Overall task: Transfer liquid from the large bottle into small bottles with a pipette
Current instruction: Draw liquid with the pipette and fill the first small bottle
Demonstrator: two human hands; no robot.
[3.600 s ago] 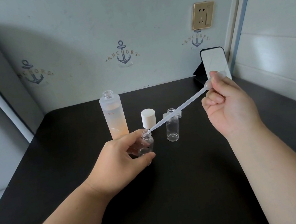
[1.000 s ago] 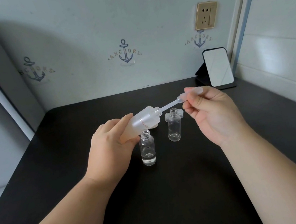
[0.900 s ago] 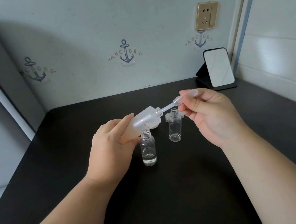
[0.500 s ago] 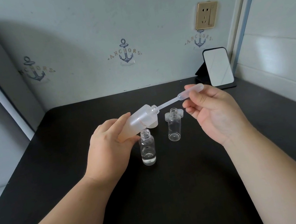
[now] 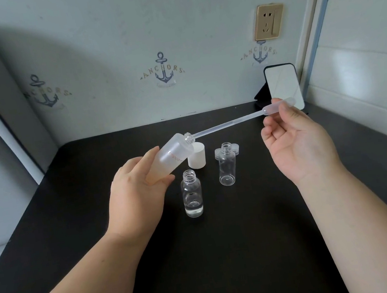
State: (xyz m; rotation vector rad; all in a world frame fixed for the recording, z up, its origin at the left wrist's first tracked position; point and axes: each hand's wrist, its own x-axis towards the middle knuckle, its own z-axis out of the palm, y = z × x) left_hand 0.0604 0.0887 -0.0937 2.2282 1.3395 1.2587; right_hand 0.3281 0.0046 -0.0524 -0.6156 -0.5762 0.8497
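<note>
1. While the left hand [image 5: 139,192] grips the big bottle [image 5: 173,158] tilted, fingers wrapped under its lower body and thumb along the top, keep that tilt steady so the liquid pools within reach of the neck.
2. With the right hand [image 5: 298,145] pinching the pipette [image 5: 231,123] bulb between thumb and fingertips, other fingers loosely curled, avoid squeezing; my judgement is the tip sits just at the mouth, and pressure would spill the drawn liquid.
3. Draw the tip straight out along the neck, away from the left fingers, without scraping the rim.
4. Aim next for the small bottle [image 5: 192,194] just below the left fingertips; it holds a little liquid. The second small bottle [image 5: 226,165] beside it looks empty.
</note>
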